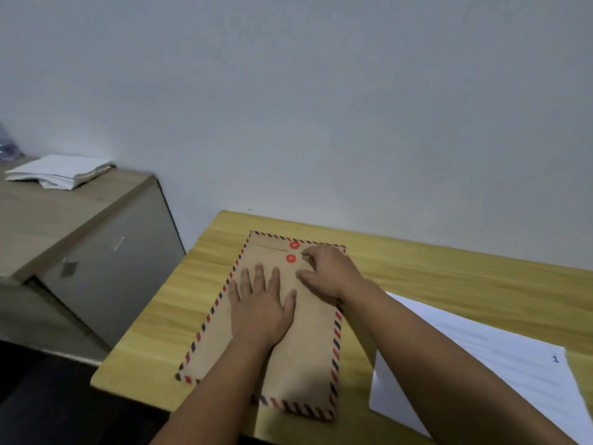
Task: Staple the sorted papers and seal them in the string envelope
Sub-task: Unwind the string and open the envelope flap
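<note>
One string envelope (308, 348) lies flat on the desk (449, 268), with two red buttons (291, 258) near its far end. The left hand (261, 308) presses it, fingers spread flat. The right hand (324, 273) rests curled beside the buttons; its grip cannot be told. One white sheet (497, 358) lies to the right.

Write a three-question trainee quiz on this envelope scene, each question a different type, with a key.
1. True or false: the left hand lies flat, palm down, on the kraft envelope.
2. Multiple choice: the right hand's fingertips are closest to A) the white sheet marked "1", B) the two red button discs, C) the paper stack on the side cabinet.
3. Fill in: the envelope's border stripes are red and ____.

Key: 1 true; 2 B; 3 dark blue (nearly black in this light).
</note>
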